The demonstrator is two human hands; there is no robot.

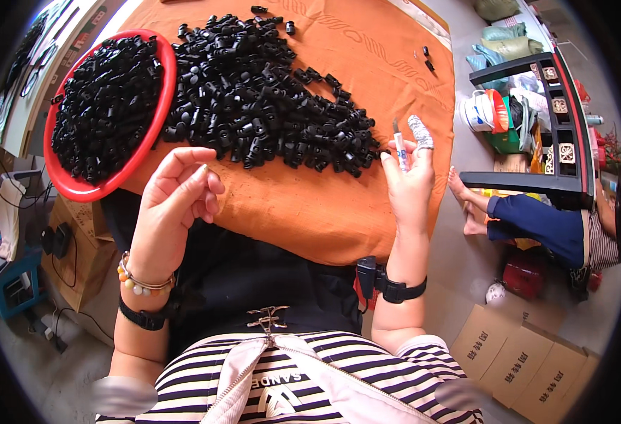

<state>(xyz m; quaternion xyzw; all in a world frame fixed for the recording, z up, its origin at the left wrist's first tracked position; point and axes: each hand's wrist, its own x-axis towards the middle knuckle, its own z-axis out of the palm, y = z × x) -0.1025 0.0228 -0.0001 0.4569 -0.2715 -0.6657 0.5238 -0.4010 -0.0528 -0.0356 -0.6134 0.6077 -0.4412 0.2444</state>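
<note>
Straight ahead of the worker, toward twelve, small black parts [261,106] are heaped on an orange cloth [303,219]; toward eleven, more fill a red basin [170,78]. The right hand [411,173], toward one, grips a slim white tool [400,152] between thumb and fingers, one wrapped finger [419,131] raised. The left hand [181,187], toward eleven, curls loosely; I can't tell whether it pinches anything.

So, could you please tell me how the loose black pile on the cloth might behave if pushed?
The black pile would probably spread apart, since its many small pieces lie loosely heaped. Single pieces may roll, as many look cylindrical. They might slide too, looking smooth.
</note>
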